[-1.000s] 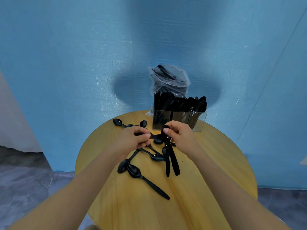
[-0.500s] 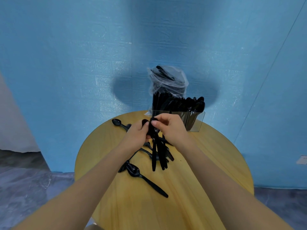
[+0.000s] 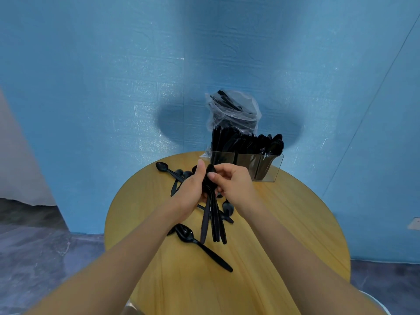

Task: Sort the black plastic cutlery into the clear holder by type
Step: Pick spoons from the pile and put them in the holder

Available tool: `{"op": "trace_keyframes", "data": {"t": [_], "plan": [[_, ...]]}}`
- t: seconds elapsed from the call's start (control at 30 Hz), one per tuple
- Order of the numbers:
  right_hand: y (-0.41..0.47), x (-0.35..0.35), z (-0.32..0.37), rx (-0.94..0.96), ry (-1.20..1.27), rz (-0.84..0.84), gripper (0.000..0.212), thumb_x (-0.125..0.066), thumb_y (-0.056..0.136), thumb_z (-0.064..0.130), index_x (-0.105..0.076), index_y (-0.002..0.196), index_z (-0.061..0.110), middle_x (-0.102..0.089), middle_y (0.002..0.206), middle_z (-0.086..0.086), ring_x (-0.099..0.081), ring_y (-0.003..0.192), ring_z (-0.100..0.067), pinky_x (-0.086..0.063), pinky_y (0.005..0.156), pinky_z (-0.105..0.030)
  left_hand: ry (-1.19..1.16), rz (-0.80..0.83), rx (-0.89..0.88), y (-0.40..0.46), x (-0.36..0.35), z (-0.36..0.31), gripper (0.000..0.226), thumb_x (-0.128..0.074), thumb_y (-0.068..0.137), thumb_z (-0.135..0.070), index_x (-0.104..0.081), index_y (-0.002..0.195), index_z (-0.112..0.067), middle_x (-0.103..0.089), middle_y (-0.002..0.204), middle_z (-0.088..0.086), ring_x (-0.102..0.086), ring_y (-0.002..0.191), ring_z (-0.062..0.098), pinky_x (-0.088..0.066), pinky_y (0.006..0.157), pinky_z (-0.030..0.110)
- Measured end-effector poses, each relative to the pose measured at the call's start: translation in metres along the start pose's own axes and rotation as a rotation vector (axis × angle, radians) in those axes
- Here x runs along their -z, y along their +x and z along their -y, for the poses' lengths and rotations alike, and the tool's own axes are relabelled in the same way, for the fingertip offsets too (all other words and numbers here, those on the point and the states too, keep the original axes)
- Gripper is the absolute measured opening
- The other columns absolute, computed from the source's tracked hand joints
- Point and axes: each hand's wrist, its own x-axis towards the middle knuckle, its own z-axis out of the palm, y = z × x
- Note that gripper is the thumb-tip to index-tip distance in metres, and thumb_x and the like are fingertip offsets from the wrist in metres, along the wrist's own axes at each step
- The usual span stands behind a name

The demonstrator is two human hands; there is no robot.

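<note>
A bundle of black plastic spoons hangs handles-down above the round wooden table. My left hand grips the bundle near the bowls from the left. My right hand holds the same bundle from the right, thumb and fingers curled round the spoon bowls. The clear holder stands at the table's far edge, its compartments filled with upright black cutlery. Loose black spoons lie on the table: one near the front, others at the far left behind my left hand.
A clear plastic bag of black cutlery sits behind and above the holder, against the blue wall. Grey floor shows to the left below the table edge.
Both hands have lifted the gathered spoons off the table and drawn them together into one upright bundle. The bundle has moved up and slightly towards the holder.
</note>
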Motion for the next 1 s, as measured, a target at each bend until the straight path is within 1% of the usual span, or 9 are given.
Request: {"op": "trace_keyframes", "data": {"t": [0.13,0.2,0.27,0.37,0.47,0.57,0.73,0.83,1.0], "plan": [[0.003,-0.005,-0.009,-0.030,-0.009,-0.159,0.013,-0.062,0.089,0.005,-0.063,0.082,0.016,-0.061,0.068,-0.002,-0.053,0.049,-0.009,-0.045,0.050,-0.020,-0.020,0.024,0.051,-0.018,-0.005,0.011,0.050,-0.027,0.100,-0.047,-0.061,0.106,-0.011,-0.065,0.083,0.002,-0.062,0.078,0.012,-0.054,0.081,0.033],[0.002,-0.009,-0.012,-0.041,-0.004,-0.152,0.014,-0.062,0.089,0.006,-0.061,0.086,0.020,-0.061,0.077,-0.006,-0.055,0.055,-0.010,-0.047,0.054,-0.021,-0.018,0.027,0.050,-0.025,-0.005,0.017,0.036,-0.032,0.101,-0.036,-0.056,0.101,-0.010,-0.060,0.076,0.003,-0.060,0.068,0.012,-0.054,0.071,0.031],[-0.002,-0.016,-0.011,-0.060,0.042,-0.075,0.015,-0.061,0.090,0.006,-0.059,0.098,0.019,-0.061,0.082,-0.007,-0.059,0.059,-0.009,-0.050,0.057,-0.021,-0.009,-0.044,0.019,-0.030,0.002,0.021,0.031,-0.032,0.102,-0.034,-0.053,0.095,-0.011,-0.046,0.065,-0.002,-0.045,0.054,0.006,-0.043,0.053,0.021],[-0.009,-0.027,-0.015,-0.081,-0.140,0.046,0.030,-0.061,0.091,0.017,-0.053,0.120,0.017,-0.063,0.090,-0.002,-0.062,0.074,-0.012,-0.054,0.069,-0.026,0.012,-0.237,0.024,-0.037,0.023,0.027,0.033,-0.031,0.102,-0.037,-0.054,0.105,-0.013,-0.034,0.061,-0.007,-0.030,0.049,0.003,-0.026,0.044,0.017],[-0.022,-0.033,-0.023,-0.091,-0.499,0.245,0.032,-0.065,0.088,0.028,-0.057,0.116,0.016,-0.061,0.096,0.003,-0.056,0.085,-0.012,-0.045,0.071,-0.022,0.034,-0.355,0.032,-0.047,0.044,0.038,0.039,-0.033,0.099,-0.043,-0.053,0.108,-0.010,-0.032,0.062,-0.006,-0.030,0.049,0.004,-0.026,0.042,0.016],[-0.036,-0.040,-0.032,-0.129,-0.604,0.414,0.033,-0.069,0.085,0.029,-0.061,0.112,0.014,-0.059,0.095,0.003,-0.055,0.086,-0.012,-0.045,0.074,-0.023,0.013,-0.391,0.056,-0.055,0.056,0.047,0.038,-0.033,0.099,-0.042,-0.052,0.107,-0.010,-0.031,0.063,-0.004,-0.029,0.051,0.006,-0.026,0.042,0.017],[-0.042,-0.048,-0.039,-0.163,-0.672,0.418,0.018,-0.067,0.087,0.020,-0.064,0.104,0.015,-0.057,0.092,0.004,-0.054,0.086,-0.013,-0.043,0.071,-0.023,-0.042,-0.382,0.097,-0.061,0.057,0.056,0.028,-0.033,0.102,-0.032,-0.051,0.103,-0.011,-0.033,0.065,-0.002,-0.030,0.053,0.008,-0.029,0.047,0.021],[-0.038,-0.044,-0.038,-0.223,-0.531,0.313,0.004,-0.063,0.089,0.013,-0.063,0.090,0.017,-0.056,0.082,0.006,-0.052,0.075,-0.008,-0.039,0.061,-0.018,-0.015,-0.387,0.086,-0.060,0.057,0.054,0.026,-0.032,0.103,-0.028,-0.053,0.101,-0.013,-0.035,0.067,-0.001,-0.034,0.056,0.009,-0.036,0.051,0.023],[-0.025,-0.044,-0.024,-0.301,0.035,0.111,0.006,-0.056,0.092,0.002,-0.058,0.088,0.007,-0.061,0.071,-0.006,-0.058,0.053,-0.006,-0.047,0.052,-0.017,-0.023,-0.343,0.123,-0.054,0.046,0.048,0.024,-0.034,0.103,-0.025,-0.055,0.100,-0.013,-0.047,0.078,0.003,-0.051,0.067,0.012,-0.051,0.063,0.026]]}}
